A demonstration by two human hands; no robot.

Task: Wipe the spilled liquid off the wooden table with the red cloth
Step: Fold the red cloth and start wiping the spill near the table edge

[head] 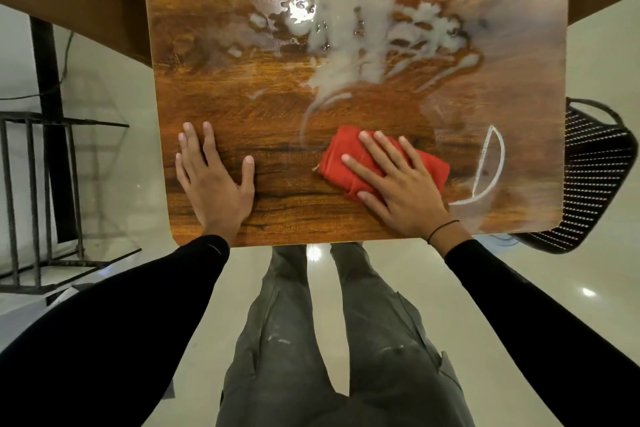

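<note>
One wooden table [277,211] fills the upper part of the view, its glossy grain running side to side. One spill [349,31] of cloudy, whitish liquid spreads across the table toward 12 o'clock, with streaks trailing down toward the middle and a thin pale arc at about 3 o'clock. One black mesh chair [595,170] stands off the table's edge at 3 o'clock. Two hands rest on the table's near part. The left hand [214,184], at 9 o'clock, lies flat on bare wood, fingers spread apart. The right hand [398,184] presses flat on one red cloth [341,149], fingers spread apart over it. The cloth is folded into a thick, creased pad, lying just right of centre, below the spill.
</note>
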